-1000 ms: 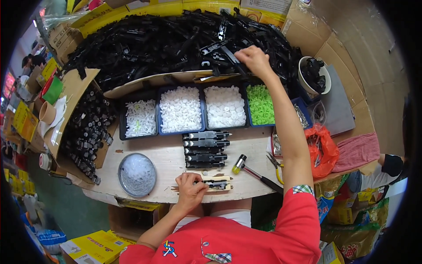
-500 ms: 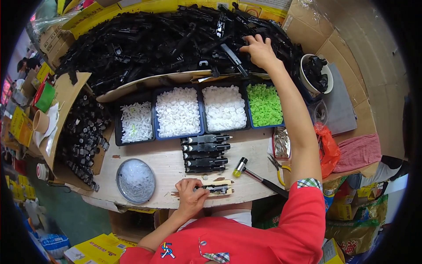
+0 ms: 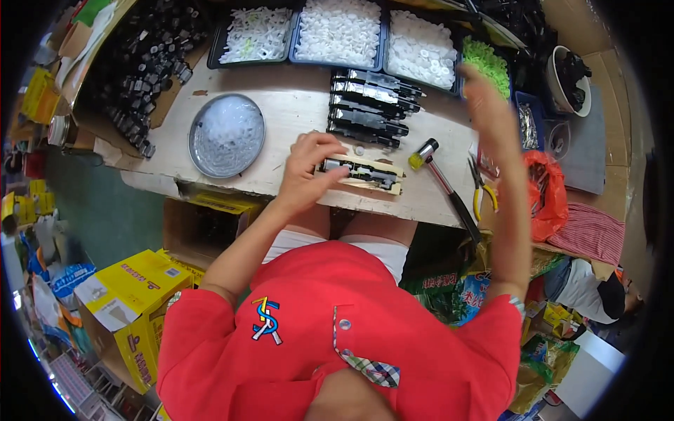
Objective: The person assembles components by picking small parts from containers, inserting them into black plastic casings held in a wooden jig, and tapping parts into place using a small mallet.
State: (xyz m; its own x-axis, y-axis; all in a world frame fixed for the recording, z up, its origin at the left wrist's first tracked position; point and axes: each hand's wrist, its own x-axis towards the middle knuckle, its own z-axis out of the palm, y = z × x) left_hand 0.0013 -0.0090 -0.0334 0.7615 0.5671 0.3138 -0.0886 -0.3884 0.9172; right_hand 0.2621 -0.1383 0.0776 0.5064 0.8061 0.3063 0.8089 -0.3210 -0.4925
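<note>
Back from the black heap point(image 3: 516, 21) toward the black assembly point(image 3: 370, 172), which lies in a pale fixture point(image 3: 368, 186) gripped by the left hand point(image 3: 307, 173), comes the right hand point(image 3: 489, 109), too blurred to tell its grip, near green parts point(image 3: 488, 59).

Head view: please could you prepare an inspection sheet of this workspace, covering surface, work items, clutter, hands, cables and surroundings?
Surface: pale tabletop with a small brown patch.
Work items: black assembly in cream fixture; black assemblies lined up beyond.
Clutter: hammer, yellow-handled pliers, round dish of translucent pieces, red plastic bag.
Hands: left hand touches the black assembly; right hand blurred near the green pieces, grip unclear.
Cables: nothing seen.
Surroundings: yellow cardboard box left, below the tabletop.
</note>
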